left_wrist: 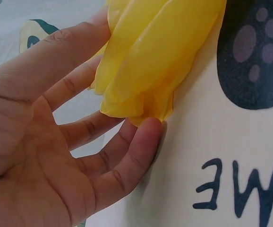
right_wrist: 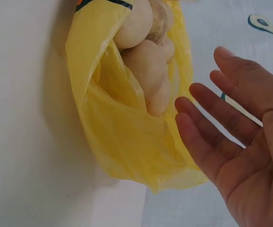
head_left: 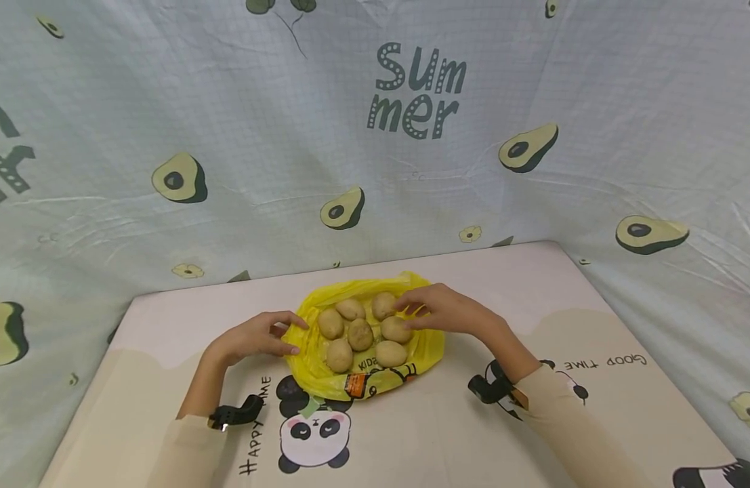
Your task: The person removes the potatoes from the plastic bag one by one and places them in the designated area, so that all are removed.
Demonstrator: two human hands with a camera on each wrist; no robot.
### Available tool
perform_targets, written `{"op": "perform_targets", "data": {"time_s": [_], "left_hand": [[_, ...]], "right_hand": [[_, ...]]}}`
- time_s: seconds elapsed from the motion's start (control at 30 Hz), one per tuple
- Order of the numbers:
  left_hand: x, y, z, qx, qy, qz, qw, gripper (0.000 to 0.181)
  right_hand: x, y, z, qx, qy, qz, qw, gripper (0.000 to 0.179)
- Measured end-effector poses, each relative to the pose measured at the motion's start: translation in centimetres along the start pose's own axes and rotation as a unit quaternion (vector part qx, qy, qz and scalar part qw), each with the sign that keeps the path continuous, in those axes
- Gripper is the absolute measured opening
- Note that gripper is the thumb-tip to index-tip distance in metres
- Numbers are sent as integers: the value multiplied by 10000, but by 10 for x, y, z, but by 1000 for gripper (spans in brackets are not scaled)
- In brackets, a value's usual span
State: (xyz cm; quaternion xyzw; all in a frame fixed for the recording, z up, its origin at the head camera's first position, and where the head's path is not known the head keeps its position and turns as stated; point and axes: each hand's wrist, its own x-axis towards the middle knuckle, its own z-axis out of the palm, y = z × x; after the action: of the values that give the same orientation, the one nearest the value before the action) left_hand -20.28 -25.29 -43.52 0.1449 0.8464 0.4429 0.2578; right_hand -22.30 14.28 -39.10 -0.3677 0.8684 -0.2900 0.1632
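Note:
Several pale brown potatoes (head_left: 360, 335) lie in a yellow plastic bag (head_left: 365, 390) spread wide at its mouth, the rim rolled down around them. At the bag's left side my left hand (head_left: 253, 339) touches the rim with loosely bent fingers, thumb and forefinger apart. In the left wrist view some fingertips disappear behind the yellow plastic (left_wrist: 150, 61). My right hand (head_left: 444, 309) hovers over the right side of the bag, its fingers spread and slightly bent close above the potatoes. Seen from the right wrist, that hand (right_wrist: 240, 137) holds nothing.
The pale tabletop (head_left: 448, 420) carries printed pandas (head_left: 316, 437) and lettering. Behind it hangs a light curtain (head_left: 277, 135) with avocado prints. A dark camera mount is strapped on each wrist, one of them the left mount (head_left: 237, 412).

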Motion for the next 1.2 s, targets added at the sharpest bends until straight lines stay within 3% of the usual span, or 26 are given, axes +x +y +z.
{"op": "perform_targets", "data": {"time_s": [0.37, 0.7, 0.87, 1.2], "left_hand": [[-2, -3, 0, -23, 8, 68, 10000, 45], [-1, -5, 1, 54, 69, 125, 9999, 45], [-1, -6, 1, 119, 117, 106, 9998, 45], [-1, -6, 2, 53, 164, 14, 9999, 47]], "right_hand": [[14, 8, 0, 216, -114, -275, 9993, 42], [20, 23, 11, 440, -23, 69, 9990, 36], [25, 27, 17, 538, -172, 380, 9977, 32], [34, 23, 24, 420, -398, 862, 9946, 41]]}}
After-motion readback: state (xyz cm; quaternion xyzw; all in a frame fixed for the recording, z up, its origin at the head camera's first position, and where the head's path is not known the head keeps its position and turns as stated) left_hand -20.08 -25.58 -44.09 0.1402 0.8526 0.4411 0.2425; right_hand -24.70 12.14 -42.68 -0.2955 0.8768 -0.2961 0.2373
